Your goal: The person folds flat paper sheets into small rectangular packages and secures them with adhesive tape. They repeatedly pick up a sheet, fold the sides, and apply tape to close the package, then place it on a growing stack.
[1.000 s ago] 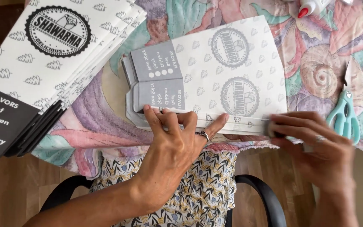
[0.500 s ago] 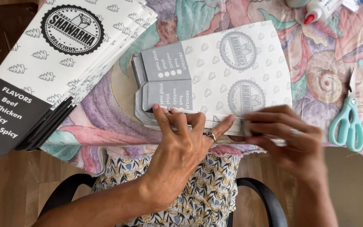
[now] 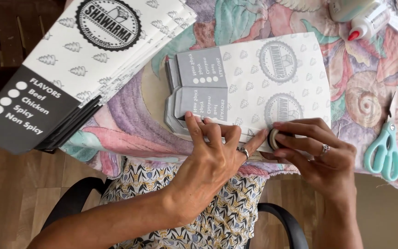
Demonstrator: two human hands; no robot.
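Left hand (image 3: 213,152) presses flat, fingers spread, on the white-and-grey printed paper sleeve (image 3: 254,87). Right hand (image 3: 321,154) pinches a small dark roll (image 3: 272,138) at its edge. More printed sleeves (image 3: 84,60) are stacked up-left.

Pastel shell-patterned tablecloth (image 3: 374,92), wooden plank floor (image 3: 10,193), black chair arms (image 3: 284,221), daylight

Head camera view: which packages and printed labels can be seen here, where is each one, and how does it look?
Flat paper pouch: table centre, white with grey panels and round grey emblems; left hand presses its near edge.
Stack of flat pouches: upper left, white with small grey tree shapes, black round emblem, dark end panel.
Glue bottle: top right, white, red tip, lying down.
Small dark roll: on the pouch's near edge, in the right hand grip.
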